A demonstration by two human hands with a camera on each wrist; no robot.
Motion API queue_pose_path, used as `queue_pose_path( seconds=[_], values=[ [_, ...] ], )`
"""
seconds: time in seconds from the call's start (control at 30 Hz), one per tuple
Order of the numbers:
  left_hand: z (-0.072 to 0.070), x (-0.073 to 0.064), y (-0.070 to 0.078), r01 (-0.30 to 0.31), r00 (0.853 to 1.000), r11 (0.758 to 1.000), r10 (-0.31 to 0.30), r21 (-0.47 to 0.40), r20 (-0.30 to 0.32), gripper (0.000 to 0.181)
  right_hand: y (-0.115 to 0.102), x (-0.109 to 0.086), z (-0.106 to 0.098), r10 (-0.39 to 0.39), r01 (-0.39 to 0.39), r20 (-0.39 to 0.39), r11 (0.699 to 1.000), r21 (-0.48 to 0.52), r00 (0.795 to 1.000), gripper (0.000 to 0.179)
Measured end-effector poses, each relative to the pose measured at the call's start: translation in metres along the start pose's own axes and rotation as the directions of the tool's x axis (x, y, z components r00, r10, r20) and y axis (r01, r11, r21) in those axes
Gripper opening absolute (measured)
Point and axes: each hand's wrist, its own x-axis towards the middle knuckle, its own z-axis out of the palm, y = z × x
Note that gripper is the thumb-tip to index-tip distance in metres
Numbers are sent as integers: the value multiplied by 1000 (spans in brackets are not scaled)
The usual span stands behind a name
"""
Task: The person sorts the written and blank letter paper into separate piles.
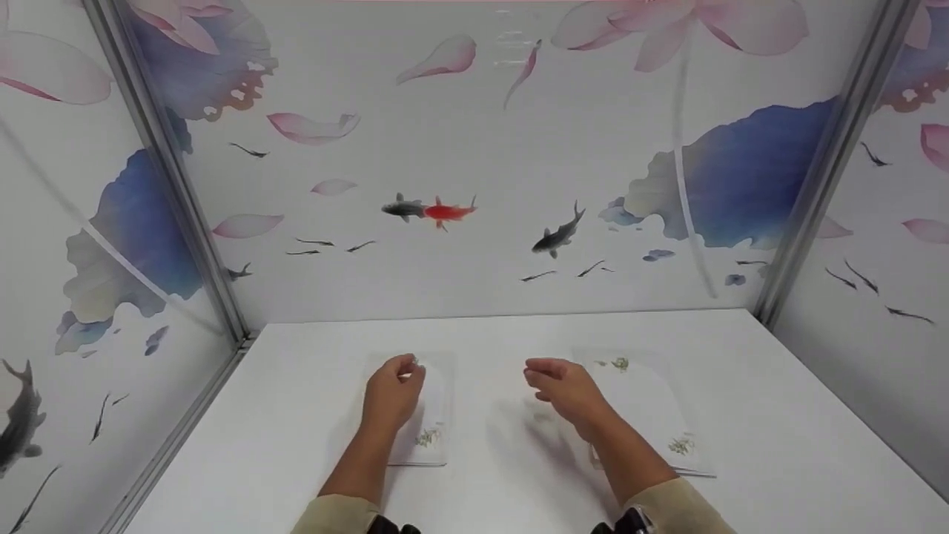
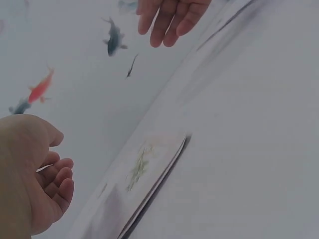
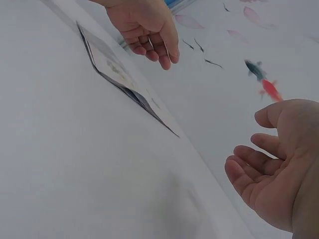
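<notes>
My left hand [image 1: 393,397] hovers over a flat, thin white rectangular item [image 1: 430,415] with a green plant print; its fingers curl loosely around nothing. In the left wrist view, this layered item [image 2: 142,172] lies beside the hand. From the right wrist view, the item's near edge [image 3: 132,94] looks slightly parted. My right hand [image 1: 569,393] is held above the table by the left side of a second similar item [image 1: 645,411], fingers relaxed and bent, holding nothing. My forearm covers part of that second item. What kind of items these are, I cannot tell.
Both items lie on a white table [image 1: 474,489]. A back panel [image 1: 474,282] printed with fish, petals and lotus leaves rises behind it. Similar side panels stand left [image 1: 44,245] and right [image 1: 875,348], joined by grey metal posts [image 1: 170,170].
</notes>
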Motion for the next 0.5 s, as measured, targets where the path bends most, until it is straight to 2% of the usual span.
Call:
queue_pose_path(
  seconds=[0.17,0.27,0.37,0.5],
  values=[
    [30,-5,24,-23,999,998,25,-52,39,45,7,-5,-48,17,-19,-61,1000,-21,998,43],
    [45,-7,35,-47,997,996,52,-81,60,44,10,-9,-69,22,-24,-77,1000,-21,997,46],
    [56,-7,43,-81,992,992,89,-99,85,44,11,-10,-81,17,-17,-81,1000,-6,997,48],
    [62,-7,48,-106,988,990,115,-90,103,43,10,-10,-82,5,-4,-76,1000,7,997,49]
  ],
)
